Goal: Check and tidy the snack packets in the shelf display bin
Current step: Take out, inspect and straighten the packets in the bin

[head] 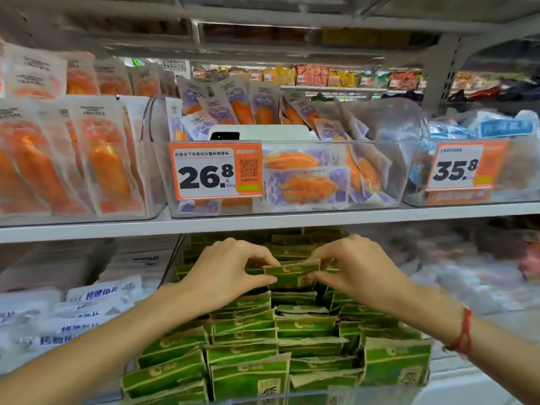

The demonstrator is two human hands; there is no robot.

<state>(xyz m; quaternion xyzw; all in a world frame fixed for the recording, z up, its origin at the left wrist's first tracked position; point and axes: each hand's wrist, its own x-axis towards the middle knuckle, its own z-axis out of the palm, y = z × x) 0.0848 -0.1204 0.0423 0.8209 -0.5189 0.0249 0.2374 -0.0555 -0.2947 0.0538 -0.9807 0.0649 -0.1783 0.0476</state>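
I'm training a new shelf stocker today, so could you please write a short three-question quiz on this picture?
1. True or false: both hands hold the same green packet.
2. Which price tag hangs on the clear bin directly above the green packets? A) 26.8 B) 35.8 C) 15.8
3. What is worn on the right wrist?

Key
1. True: the left hand and right hand pinch its two ends.
2. A, the 26.8 tag.
3. A red string bracelet.

The white upper shelf [292,222] carried three clear bins side by side: a left bin [152,211] of orange packets, a middle bin [391,182] of purple packets priced 26.8, and a right bin [415,200] priced 35.8
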